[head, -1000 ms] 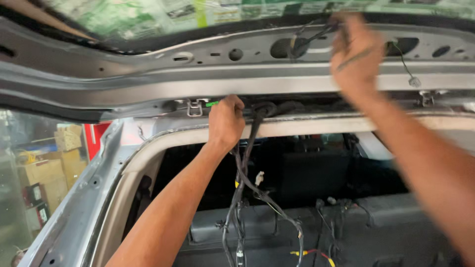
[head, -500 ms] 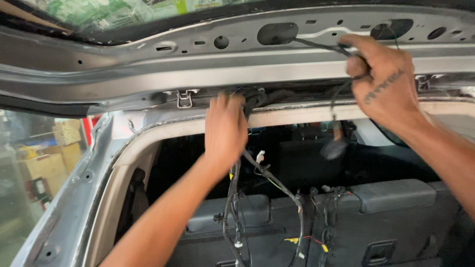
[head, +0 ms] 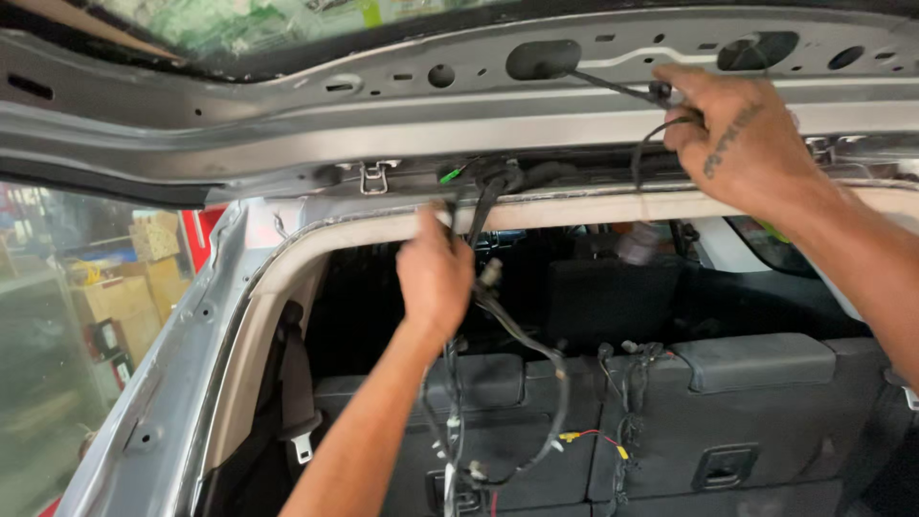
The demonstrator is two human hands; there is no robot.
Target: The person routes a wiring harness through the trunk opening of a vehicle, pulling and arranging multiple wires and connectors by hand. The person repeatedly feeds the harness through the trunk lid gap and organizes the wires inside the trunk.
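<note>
I look up under a raised silver tailgate (head: 287, 105) at the back of a car. My left hand (head: 436, 278) is closed around a bundle of black wire harness (head: 522, 335) that hangs from the roof edge, where a green clip (head: 448, 175) sits. The bundle drops in loops in front of the rear seats. My right hand (head: 742, 144) is up against the tailgate's inner panel. It pinches a thin black cable (head: 613, 88) that comes out of an oval hole (head: 543, 59).
Grey rear seatbacks (head: 756, 359) fill the opening, with more loose wires and connectors (head: 627, 402) draped over them. A seat belt (head: 292, 383) hangs at the left pillar. Cardboard boxes (head: 124, 297) show through the side glass on the left. A metal bracket (head: 373, 177) sits on the tailgate edge.
My left hand has come down from the roof edge and now grips the harness lower. My right hand has stayed on the tailgate panel with the thin cable.
</note>
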